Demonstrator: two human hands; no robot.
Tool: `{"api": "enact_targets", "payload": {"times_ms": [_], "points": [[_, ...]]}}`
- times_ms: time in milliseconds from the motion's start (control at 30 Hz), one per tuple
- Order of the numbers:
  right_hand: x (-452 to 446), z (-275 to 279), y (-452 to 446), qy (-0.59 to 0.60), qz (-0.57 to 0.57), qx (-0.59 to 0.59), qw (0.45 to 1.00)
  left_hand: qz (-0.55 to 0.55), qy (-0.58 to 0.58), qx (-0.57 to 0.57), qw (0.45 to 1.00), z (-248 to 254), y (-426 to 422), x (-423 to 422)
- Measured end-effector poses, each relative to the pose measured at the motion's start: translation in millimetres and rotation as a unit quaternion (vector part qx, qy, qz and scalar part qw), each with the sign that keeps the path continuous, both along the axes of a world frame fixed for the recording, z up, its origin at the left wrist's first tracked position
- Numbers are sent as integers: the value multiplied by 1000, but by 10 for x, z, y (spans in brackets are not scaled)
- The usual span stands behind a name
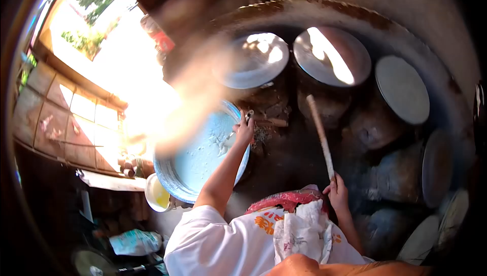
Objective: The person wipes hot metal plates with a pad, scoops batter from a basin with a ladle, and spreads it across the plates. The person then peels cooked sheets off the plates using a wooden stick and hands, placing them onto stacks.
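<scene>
My left hand (245,131) is closed around the handle of a ladle (223,148) over the right side of a blue basin (158,172). The ladle's lower end is at the surface of a pale, batter-like liquid (195,157) in the basin. My right hand (337,192) grips the lower end of a long, flat wooden stick (321,133). The stick points away from me, its far tip just short of a round flat pan (332,55). Another round pan (258,60) lies beyond the basin.
Several more round plates, such as a pale one (402,90), sit on stove blocks curving to the right. A low curved wall (355,11) rings them. A small white bucket (157,193) stands left of the basin. Bright glare and haze cover part of the left.
</scene>
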State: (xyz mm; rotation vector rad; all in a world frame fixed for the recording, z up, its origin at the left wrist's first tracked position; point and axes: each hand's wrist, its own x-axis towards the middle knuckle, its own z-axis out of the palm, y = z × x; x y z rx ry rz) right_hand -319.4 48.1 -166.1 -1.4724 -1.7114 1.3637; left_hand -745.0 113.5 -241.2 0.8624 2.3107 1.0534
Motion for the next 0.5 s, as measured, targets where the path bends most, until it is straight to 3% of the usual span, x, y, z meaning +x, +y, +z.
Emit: {"api": "enact_targets", "payload": {"times_ms": [100, 133, 200, 233, 300, 367, 433, 467, 500], "points": [[-515, 624, 737, -40, 160, 58, 985, 139, -287, 28, 947, 444, 531, -157], [-696, 577, 990, -30, 206, 102, 973, 169, -267, 31, 948, 222, 594, -158], [-1240, 454, 1489, 4, 309, 194, 931, 198, -21, 3, 980, -468, 427, 97], [-1598, 459, 1676, -73, 377, 195, 903, 197, 35, 3, 980, -622, 200, 272], [-2439, 537, 1792, -202, 458, 184, 846, 199, -182, -4, 963, -93, -345, 406], [-3228, 515, 1789, -258, 501, 200, 802, 261, -156, -99, 948, -93, -700, 119], [-3922, 363, 1799, -306, 505, 212, 779, 327, -227, -85, 913, -144, -876, -275], [-4037, 239, 1727, -341, 525, 214, 750, 339, -340, -41, 876, -249, -1004, -358], [-4152, 123, 1657, -375, 545, 216, 718, 299, -289, -7, 909, -608, -1167, -385]]}}
